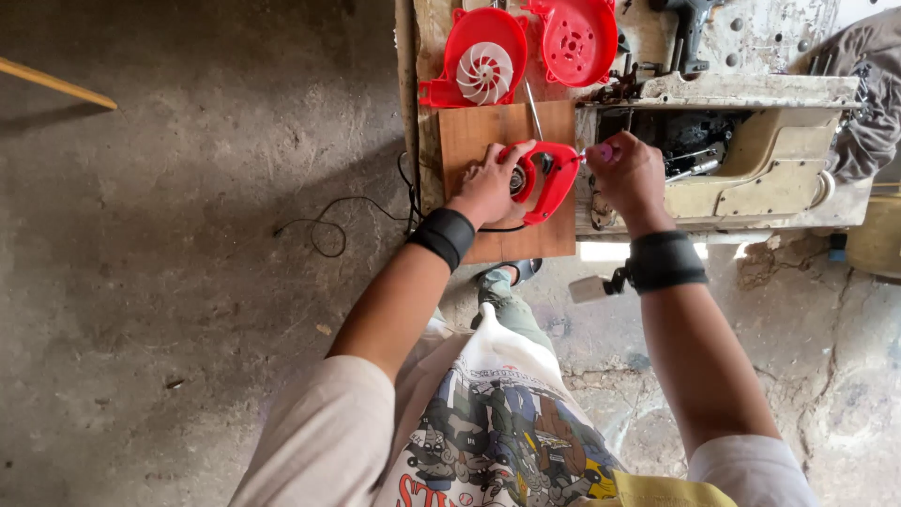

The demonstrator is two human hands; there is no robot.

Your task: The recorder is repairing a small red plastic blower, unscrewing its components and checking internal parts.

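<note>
The left hand (490, 183) is pressed down on the red plastic shell (542, 178), fingers curled over its top left edge — that grip is clamped on the shell and holds it flat. The right hand (631, 174) is closed around a small tool with a pink handle (601, 152), most likely a screwdriver, and its thin tip points at the right end of the shell. Both wrists wear black bands.

The shell lies on a brown wooden board (507, 127), which sits on the rough tabletop (427, 56). It looks like half of a small blower body: bright red, smooth, bent in a curve, with a dark round motor part inside. I think it is light and stiff, but thin plastic like this can crack if it is squeezed hard. It may be a bit slippery too, so a good place to hold is the thick outer rim, not the dark part in the middle.

Farther up are two more red pieces — a round cover with a white fan wheel (484, 70) and a round red lid (572, 39). A thin metal rod (534, 111) lies on the board. To the right is an old cream-coloured machine (751, 155), lying open. A black cable (328, 225) trails on the grey floor.
</note>
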